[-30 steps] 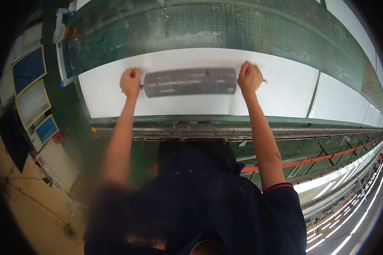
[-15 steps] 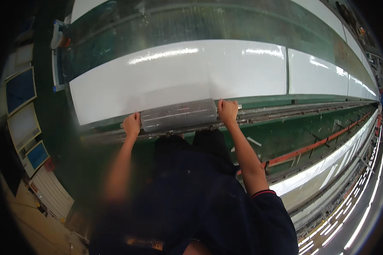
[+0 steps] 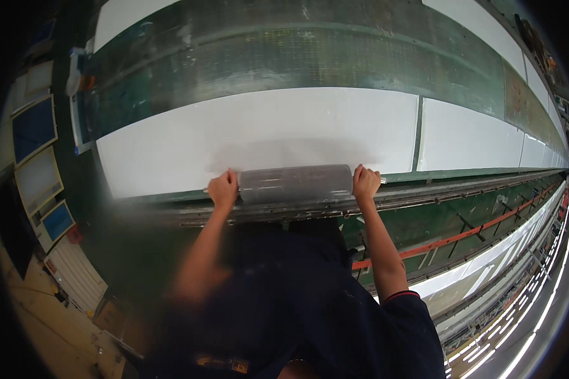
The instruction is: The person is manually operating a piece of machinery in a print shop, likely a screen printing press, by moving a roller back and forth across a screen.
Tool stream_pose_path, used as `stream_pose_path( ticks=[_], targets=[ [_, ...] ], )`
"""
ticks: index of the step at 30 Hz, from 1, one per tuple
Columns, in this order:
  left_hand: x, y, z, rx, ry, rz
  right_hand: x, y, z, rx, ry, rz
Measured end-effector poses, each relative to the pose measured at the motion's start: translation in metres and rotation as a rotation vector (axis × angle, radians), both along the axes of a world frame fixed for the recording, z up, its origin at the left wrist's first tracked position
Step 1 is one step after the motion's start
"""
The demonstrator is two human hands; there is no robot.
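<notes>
A wide grey roller (image 3: 296,184) lies crosswise in front of me, along the near edge of the long green table. My left hand (image 3: 222,191) is closed around the roller's left end shaft. Its right end shaft is gripped by my right hand (image 3: 365,183), with the metal tip showing past the fist. Just beyond the roller a long white sheet (image 3: 259,126) lies flat on the table, with the roller's shadow falling on its near part. Whether the roller touches the sheet's near edge I cannot tell.
More white sheets (image 3: 471,134) continue in a row to the right. Metal rails (image 3: 411,193) run along the table's near edge. A red bar (image 3: 449,242) stretches across the lower right. Framed panels (image 3: 34,128) stand at the far left, near a blue-and-white frame (image 3: 79,114).
The roller and both hands have shifted right along the table edge, and the roller now sits more level in view. Both hands keep their grip. The view has tilted slightly.
</notes>
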State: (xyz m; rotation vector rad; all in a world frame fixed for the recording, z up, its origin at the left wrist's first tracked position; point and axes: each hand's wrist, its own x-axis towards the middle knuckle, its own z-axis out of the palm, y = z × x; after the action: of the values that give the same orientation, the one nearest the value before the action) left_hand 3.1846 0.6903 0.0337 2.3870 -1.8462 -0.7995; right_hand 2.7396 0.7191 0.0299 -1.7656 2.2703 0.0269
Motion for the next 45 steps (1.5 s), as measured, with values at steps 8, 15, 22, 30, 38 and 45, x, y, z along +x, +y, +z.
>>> stream_pose_path(
  ticks=[8,15,22,30,38,45],
  targets=[
    [-0.006,-0.175,-0.010,-0.513,0.085,0.258,-0.014,-0.189,-0.021,-0.517,-0.127,-0.028],
    [-0.027,-0.327,0.013,-0.322,-0.050,0.122,-0.005,-0.336,-0.011,-0.402,-0.115,-0.199],
    [-0.015,-0.251,0.008,-0.363,0.013,0.231,-0.005,-0.259,-0.003,-0.404,-0.199,-0.141],
    [-0.007,-0.056,-0.004,-0.387,-0.042,-0.033,-0.003,-0.063,-0.006,-0.372,-0.092,0.071],
    [0.000,0.052,-0.003,-0.382,-0.153,-0.204,-0.016,0.039,0.000,-0.252,-0.175,0.226],
    [-0.020,0.047,0.018,-0.164,-0.059,-0.101,-0.040,0.046,0.010,-0.090,-0.207,0.222]
  ],
)
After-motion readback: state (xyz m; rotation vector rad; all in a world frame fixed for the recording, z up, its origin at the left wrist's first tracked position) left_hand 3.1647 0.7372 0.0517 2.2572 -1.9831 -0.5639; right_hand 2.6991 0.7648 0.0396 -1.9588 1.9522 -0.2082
